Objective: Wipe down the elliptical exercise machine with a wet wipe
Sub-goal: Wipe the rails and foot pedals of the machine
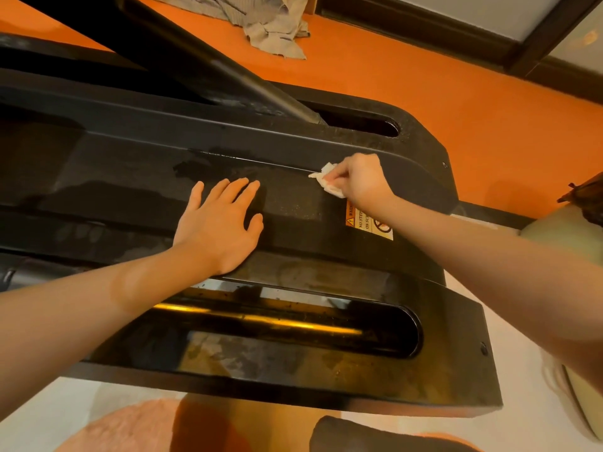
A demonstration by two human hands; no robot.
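Wiping the black housing of the elliptical machine (137, 148), which fills the middle of the frame.

Right of centre, the right hand (359, 181) pinches a crumpled wet wipe (328, 182) between curled fingers and presses it on the ridge line; the left hand (218, 223), fingers spread flat, braces at centre. A wet streak (208, 164) lies left of the wipe. Advisable: long overlapping strokes along the ridge, steady pressure, refolding to a clean face near the warning label (368, 220).
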